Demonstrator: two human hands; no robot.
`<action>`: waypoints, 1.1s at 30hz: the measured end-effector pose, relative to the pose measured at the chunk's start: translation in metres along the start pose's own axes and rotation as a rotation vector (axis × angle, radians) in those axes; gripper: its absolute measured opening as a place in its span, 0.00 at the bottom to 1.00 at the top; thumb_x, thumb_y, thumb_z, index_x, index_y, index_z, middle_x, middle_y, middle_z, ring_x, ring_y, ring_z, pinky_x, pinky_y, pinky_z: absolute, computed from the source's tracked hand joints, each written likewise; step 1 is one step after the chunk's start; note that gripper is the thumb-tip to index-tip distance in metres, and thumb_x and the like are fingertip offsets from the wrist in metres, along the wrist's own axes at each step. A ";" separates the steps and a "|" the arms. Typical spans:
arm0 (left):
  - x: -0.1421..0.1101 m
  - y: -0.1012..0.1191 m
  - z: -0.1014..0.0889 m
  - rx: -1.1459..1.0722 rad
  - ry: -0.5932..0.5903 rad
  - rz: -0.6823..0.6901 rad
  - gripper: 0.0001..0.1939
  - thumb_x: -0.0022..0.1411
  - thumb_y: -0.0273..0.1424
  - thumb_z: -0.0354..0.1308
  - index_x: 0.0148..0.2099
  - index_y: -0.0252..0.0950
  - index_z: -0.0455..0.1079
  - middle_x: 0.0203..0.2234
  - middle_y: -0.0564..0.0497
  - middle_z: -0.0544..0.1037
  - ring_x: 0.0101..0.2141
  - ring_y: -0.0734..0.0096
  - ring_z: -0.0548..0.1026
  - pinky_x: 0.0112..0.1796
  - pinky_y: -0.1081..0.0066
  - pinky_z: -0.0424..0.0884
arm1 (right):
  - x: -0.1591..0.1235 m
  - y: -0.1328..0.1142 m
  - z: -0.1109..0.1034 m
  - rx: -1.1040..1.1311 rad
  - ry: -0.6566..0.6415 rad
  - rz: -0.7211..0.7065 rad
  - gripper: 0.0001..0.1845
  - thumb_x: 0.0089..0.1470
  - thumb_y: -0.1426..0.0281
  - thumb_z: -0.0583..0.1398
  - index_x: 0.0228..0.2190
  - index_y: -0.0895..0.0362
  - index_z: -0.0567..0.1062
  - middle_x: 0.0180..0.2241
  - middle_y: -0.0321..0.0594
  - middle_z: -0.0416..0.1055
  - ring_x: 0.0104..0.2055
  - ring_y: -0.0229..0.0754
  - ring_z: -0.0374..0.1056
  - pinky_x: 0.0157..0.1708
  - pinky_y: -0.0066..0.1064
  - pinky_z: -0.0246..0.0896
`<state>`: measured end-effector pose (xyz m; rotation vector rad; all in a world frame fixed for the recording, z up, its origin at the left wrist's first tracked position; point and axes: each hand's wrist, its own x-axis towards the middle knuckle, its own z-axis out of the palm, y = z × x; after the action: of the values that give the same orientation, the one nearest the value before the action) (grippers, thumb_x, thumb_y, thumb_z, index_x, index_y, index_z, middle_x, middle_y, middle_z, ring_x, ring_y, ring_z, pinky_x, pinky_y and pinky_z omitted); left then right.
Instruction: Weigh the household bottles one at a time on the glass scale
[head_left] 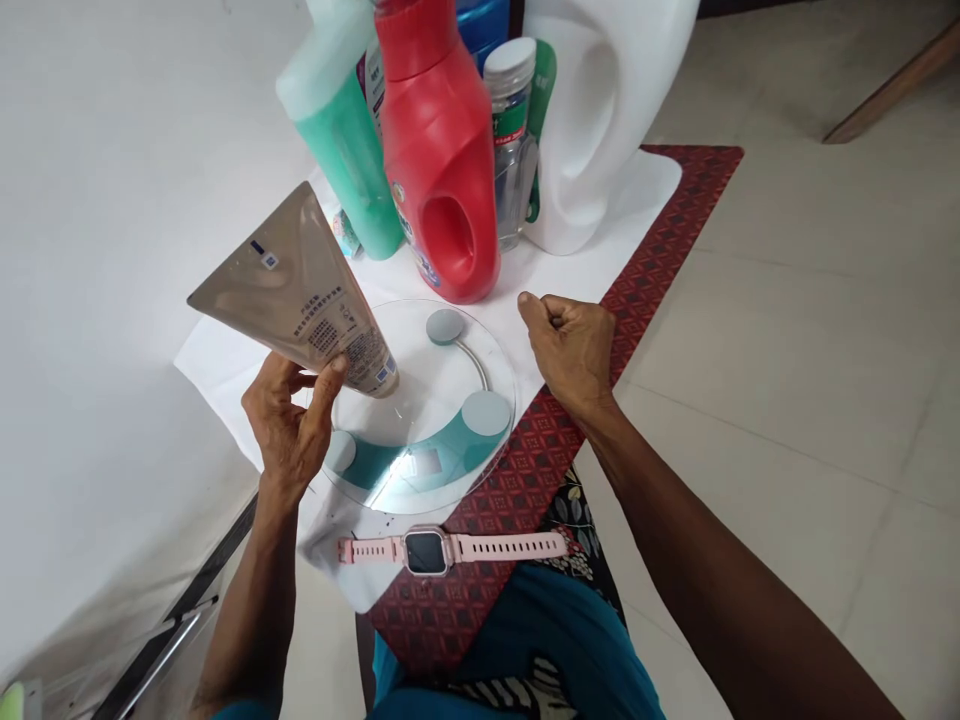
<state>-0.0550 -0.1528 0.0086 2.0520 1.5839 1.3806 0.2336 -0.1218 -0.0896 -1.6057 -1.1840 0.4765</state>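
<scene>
A beige squeeze tube (311, 300) with printed text is pinched in my left hand (289, 420), thumb on the printed face near its narrow end. The tube tilts, wide flat end toward the upper left, above a round glass weighing scale (420, 460). My right hand (571, 350) is closed in a loose fist over the table's right edge, apart from the scale. I see nothing in it. In front of me, below the scale, lies a smartwatch (426, 551) with a pink strap.
A red detergent bottle (442, 150), a green bottle (352, 150), a clear jar (511, 150) and a large white jug (577, 110) stand behind the scale. A white sheet and a red patterned cloth (652, 240) cover the table. A wall rises at left; tiled floor lies right.
</scene>
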 end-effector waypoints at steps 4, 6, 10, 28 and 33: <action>-0.004 0.000 0.001 0.007 0.008 0.010 0.11 0.70 0.42 0.69 0.46 0.41 0.82 0.42 0.49 0.86 0.39 0.63 0.84 0.38 0.63 0.85 | -0.001 0.001 0.000 0.010 0.010 -0.001 0.32 0.68 0.56 0.60 0.18 0.50 0.51 0.18 0.30 0.44 0.24 0.35 0.45 0.29 0.36 0.42; -0.008 -0.002 0.002 -0.013 0.027 -0.013 0.13 0.71 0.44 0.69 0.49 0.41 0.81 0.43 0.49 0.86 0.42 0.62 0.85 0.40 0.63 0.85 | -0.001 0.001 0.000 0.019 0.005 0.009 0.32 0.68 0.57 0.60 0.18 0.51 0.52 0.18 0.30 0.45 0.24 0.34 0.45 0.29 0.36 0.42; -0.017 -0.006 0.000 -0.072 0.035 -0.036 0.17 0.74 0.49 0.64 0.52 0.42 0.81 0.45 0.48 0.85 0.44 0.60 0.84 0.42 0.61 0.85 | -0.001 0.001 0.000 0.017 -0.007 0.035 0.32 0.70 0.56 0.60 0.19 0.51 0.53 0.18 0.31 0.49 0.25 0.35 0.47 0.29 0.36 0.44; -0.015 -0.009 0.023 -0.042 0.008 -0.127 0.11 0.64 0.42 0.75 0.39 0.41 0.82 0.38 0.46 0.88 0.38 0.57 0.86 0.45 0.54 0.85 | -0.004 -0.001 -0.002 0.027 -0.008 0.055 0.30 0.67 0.58 0.61 0.17 0.51 0.56 0.18 0.30 0.48 0.24 0.34 0.47 0.28 0.35 0.43; 0.002 -0.033 0.002 -0.190 0.169 -0.220 0.14 0.63 0.43 0.74 0.43 0.40 0.82 0.40 0.46 0.88 0.42 0.56 0.86 0.44 0.56 0.86 | -0.005 -0.002 -0.004 0.015 0.001 0.056 0.32 0.65 0.55 0.63 0.17 0.51 0.56 0.17 0.31 0.50 0.22 0.35 0.48 0.28 0.37 0.44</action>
<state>-0.0749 -0.1373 -0.0122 1.6386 1.6159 1.5856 0.2333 -0.1281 -0.0878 -1.6291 -1.1348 0.5189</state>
